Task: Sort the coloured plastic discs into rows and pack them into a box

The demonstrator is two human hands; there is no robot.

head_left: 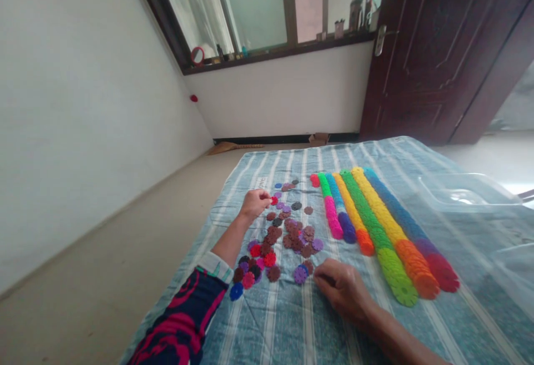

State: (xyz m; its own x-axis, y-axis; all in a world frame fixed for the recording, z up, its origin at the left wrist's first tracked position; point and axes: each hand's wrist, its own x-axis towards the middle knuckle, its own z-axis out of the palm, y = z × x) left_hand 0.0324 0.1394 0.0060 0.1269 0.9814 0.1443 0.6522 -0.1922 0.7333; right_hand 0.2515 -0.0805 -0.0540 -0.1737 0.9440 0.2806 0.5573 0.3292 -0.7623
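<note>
My left hand (pixel 255 203) reaches over the far part of the loose pieces, its thumb and fingertips pinched on a red notched plastic disc (pixel 274 201). Around and below it spreads a loose pile of brown discs (pixel 294 237), mixed with purple, red, blue and black ones. My right hand (pixel 340 286) rests low by the cloth with its fingers curled together; whether they hold anything is hidden. Just left of its fingertips lie a purple disc (pixel 300 274) and a brown disc (pixel 308 266). Right of the pile, overlapping discs form several colour-sorted rows, including a green row (pixel 365 215).
A striped blue cloth (pixel 292 320) covers the surface. Beyond the rows at right stands a clear plastic box (pixel 471 192). A broom (pixel 229 147) and a cardboard piece (pixel 319 139) lie on the floor near the wall. At the back is a dark door (pixel 434 48).
</note>
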